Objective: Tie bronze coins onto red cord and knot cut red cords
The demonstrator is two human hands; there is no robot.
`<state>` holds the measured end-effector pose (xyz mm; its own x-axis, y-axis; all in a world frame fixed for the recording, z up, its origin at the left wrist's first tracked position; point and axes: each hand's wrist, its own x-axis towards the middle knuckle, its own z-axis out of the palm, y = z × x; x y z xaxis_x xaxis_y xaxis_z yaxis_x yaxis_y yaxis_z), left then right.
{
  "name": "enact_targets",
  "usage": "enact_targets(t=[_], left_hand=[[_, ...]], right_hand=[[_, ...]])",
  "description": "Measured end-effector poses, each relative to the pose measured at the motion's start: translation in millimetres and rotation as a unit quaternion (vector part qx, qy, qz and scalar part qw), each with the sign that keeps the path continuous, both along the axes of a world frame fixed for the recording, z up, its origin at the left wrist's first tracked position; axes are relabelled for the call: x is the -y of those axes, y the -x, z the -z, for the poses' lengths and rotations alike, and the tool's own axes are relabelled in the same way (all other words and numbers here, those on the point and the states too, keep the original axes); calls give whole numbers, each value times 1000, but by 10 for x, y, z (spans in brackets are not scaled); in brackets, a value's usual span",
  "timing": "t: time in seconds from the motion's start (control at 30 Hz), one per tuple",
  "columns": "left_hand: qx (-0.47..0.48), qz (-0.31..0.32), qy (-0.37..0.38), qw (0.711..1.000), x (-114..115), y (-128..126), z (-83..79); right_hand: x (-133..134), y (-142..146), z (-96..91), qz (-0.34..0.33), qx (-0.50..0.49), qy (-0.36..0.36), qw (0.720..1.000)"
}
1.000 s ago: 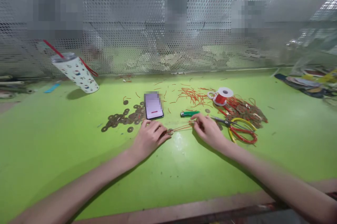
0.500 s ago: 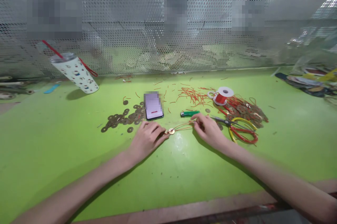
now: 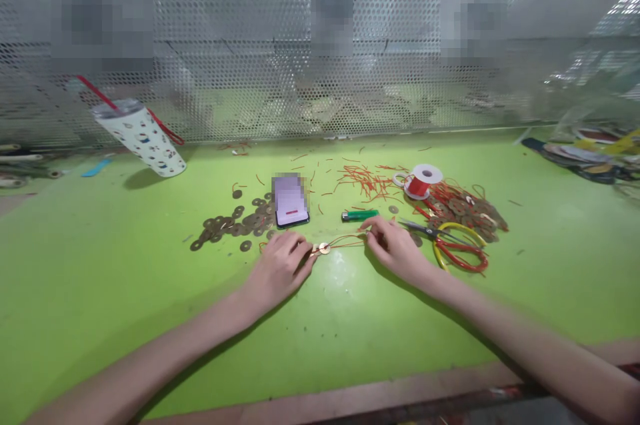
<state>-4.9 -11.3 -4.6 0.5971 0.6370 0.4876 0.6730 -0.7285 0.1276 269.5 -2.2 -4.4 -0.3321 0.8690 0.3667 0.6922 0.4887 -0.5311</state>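
My left hand [image 3: 284, 264] is closed in a pinch on red cord, beside a brass-coloured coin [image 3: 325, 248] threaded on it. Part of another shiny coin shows at its fingertips. The red cord [image 3: 346, 240] runs as a loop to my right hand [image 3: 393, 245], whose thumb and finger are pinched on its far end. A green lighter [image 3: 361, 216] lies just beyond my right hand. Scissors [image 3: 460, 248] with red and yellow handles rest to the right of that hand. Behind my left hand is a phone [image 3: 291, 201], its screen lit.
Dull holed coins [image 3: 230, 224] lie scattered at left; more coins [image 3: 467, 213] with red cords are heaped at right. A spool of red cord [image 3: 423, 182] stands near red snippets [image 3: 367, 182]. A tilted-looking tumbler [image 3: 143, 138] stands back left, before a perforated metal screen [image 3: 225, 58].
My left hand has shifted slightly left, and a bit of red cord now shows at its far side. The right hand keeps nearly the same place on the cord.
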Motion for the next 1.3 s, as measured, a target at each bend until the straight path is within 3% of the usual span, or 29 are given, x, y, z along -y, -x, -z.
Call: enact_targets(t=[0.27,0.5,0.77,1.3], left_hand=[[-23,-23,10,999,20,-5,5],[-23,-20,19,999,-26,-77,-42],[-16,-9,87,996,-130,-209,-77],[-20,-12,96,995,-97,-76,-60]], right_hand=[[-3,-12,-26,-48,1,7,999],[11,-11,-37,-38,0,10,999],[5,-15,-28,-42,5,13,999],[-9,-10,-26,-36,2,6,999]])
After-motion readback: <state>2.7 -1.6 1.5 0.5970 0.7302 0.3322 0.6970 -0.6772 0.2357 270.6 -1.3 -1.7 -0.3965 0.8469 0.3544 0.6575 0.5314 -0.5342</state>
